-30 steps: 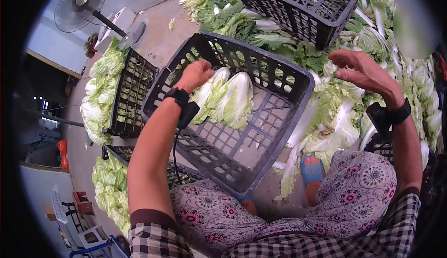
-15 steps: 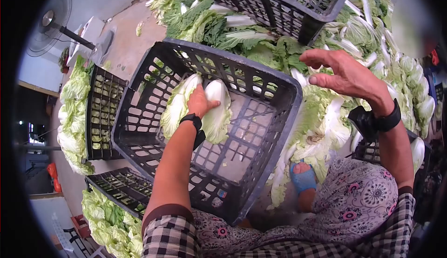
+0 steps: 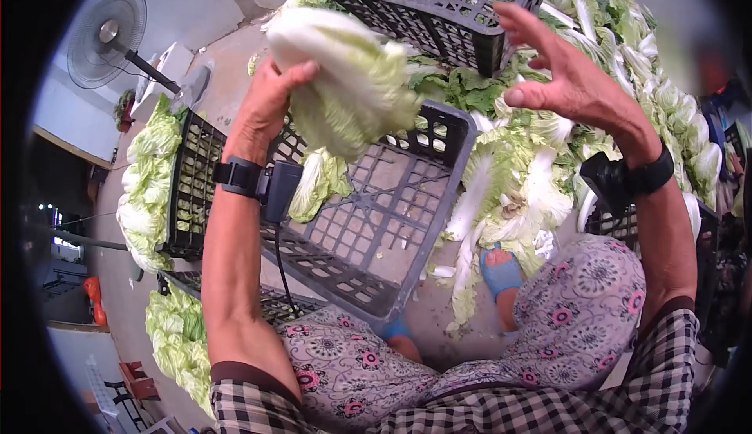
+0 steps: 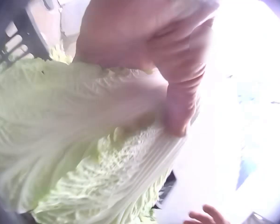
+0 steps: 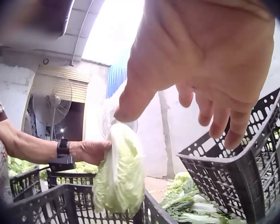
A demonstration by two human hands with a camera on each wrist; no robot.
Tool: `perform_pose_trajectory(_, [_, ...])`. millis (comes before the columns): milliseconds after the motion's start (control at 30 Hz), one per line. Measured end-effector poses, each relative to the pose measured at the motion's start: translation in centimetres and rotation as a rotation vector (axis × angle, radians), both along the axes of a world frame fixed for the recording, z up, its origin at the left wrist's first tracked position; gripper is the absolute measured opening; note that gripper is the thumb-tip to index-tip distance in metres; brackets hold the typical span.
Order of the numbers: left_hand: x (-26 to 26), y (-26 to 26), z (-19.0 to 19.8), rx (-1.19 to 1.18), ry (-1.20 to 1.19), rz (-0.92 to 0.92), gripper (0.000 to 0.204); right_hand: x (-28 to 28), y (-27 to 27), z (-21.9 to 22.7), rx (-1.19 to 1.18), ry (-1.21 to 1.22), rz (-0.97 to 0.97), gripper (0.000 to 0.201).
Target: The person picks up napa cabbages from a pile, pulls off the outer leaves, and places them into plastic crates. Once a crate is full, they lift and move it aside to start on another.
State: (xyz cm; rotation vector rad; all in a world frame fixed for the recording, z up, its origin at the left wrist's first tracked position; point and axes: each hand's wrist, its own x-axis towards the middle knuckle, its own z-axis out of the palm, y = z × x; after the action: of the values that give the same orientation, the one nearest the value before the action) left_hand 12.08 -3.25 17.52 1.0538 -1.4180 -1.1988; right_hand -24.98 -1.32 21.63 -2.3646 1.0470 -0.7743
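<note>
My left hand (image 3: 270,101) grips a napa cabbage (image 3: 345,81), its thumb pressed along the white stalk. The cabbage is held up over a black plastic crate (image 3: 337,265), its leafy end pointing right and down in the head view. Another napa cabbage (image 3: 323,187) lies in the crate, partly hidden behind the raised one. In the left wrist view, the thumb (image 4: 179,109) lies across the white ribs. My right hand (image 3: 568,81) hangs in the air to the right with spread fingers, holding nothing; the right wrist view shows it near the raised cabbage.
A second black crate (image 3: 439,11) stands tilted at the back on heaped cabbages and leaves (image 3: 642,113). Filled crates (image 3: 188,183) stand at the left. A standing fan (image 3: 108,33) is farther back. Loose leaves (image 3: 501,191) lie right of the near crate, by a blue slipper (image 3: 501,269).
My left hand reached into the crate, took hold of one of the two cabbages and lifted it up above the crate. The right hand stayed raised and empty, its fingers now spread wider.
</note>
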Motion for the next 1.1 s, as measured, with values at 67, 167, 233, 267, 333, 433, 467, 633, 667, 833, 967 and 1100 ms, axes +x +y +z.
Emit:
perform_pose_trajectory(67, [-3.5, 1.8, 2.7, -0.081, 0.020, -0.028, 0.063, 0.2, 0.8, 1.6, -0.109, -0.020, -0.001, 0.113])
perform_pose_trajectory(167, [-10.0, 5.1, 5.5, -0.193, 0.053, -0.155, 0.062, 0.3, 2.3, 3.2, -0.121, -0.117, 0.038, 0.109])
perform_pose_trajectory(233, [-13.1, 8.0, 7.6, -0.211, -0.037, -0.293, 0.064, 0.3, 4.4, 4.4, 0.175, -0.308, 0.224, 0.082])
perform_pose_trajectory(267, [-14.0, 8.9, 8.3, -0.212, -0.056, -0.283, 0.065, -0.5, 5.6, 5.1, 0.302, -0.323, 0.262, 0.073])
perform_pose_trajectory(333, [-15.4, 10.0, 8.9, -0.220, -0.077, -0.278, 0.069, -1.7, 7.5, 5.9, 0.306, -0.390, 0.134, 0.066])
perform_pose_trajectory(433, [-16.1, 9.4, 8.4, -0.223, -0.100, -0.271, 0.070, -6.8, 9.5, 7.1, 0.234, -0.438, -0.065, 0.061])
perform_pose_trajectory(467, [-15.9, 9.9, 8.7, -0.181, -0.119, -0.317, 0.064, -8.8, 10.1, 7.6, 0.194, -0.440, -0.124, 0.061])
perform_pose_trajectory(633, [-14.0, 9.8, 8.2, -0.138, -0.159, -0.303, 0.045, -20.3, 15.7, 10.5, 0.056, -0.324, -0.548, 0.058])
perform_pose_trajectory(667, [-13.7, 9.6, 8.2, -0.137, -0.154, -0.290, 0.043, -23.5, 16.4, 9.8, -0.080, -0.166, -0.647, 0.055])
perform_pose_trajectory(833, [-12.9, 8.7, 8.4, -0.104, -0.090, -0.240, 0.038, -32.8, 21.3, 7.7, -0.181, 0.311, -1.111, 0.059])
perform_pose_trajectory(967, [-11.2, 9.4, 8.4, -0.138, -0.293, -0.191, 0.037, -37.7, 24.6, 5.2, -0.068, 0.549, -1.445, 0.058])
perform_pose_trajectory(1100, [-8.1, 11.5, 8.1, -0.084, -0.420, -0.150, 0.039, -42.0, 26.1, -0.5, 0.146, 0.703, -1.636, 0.055])
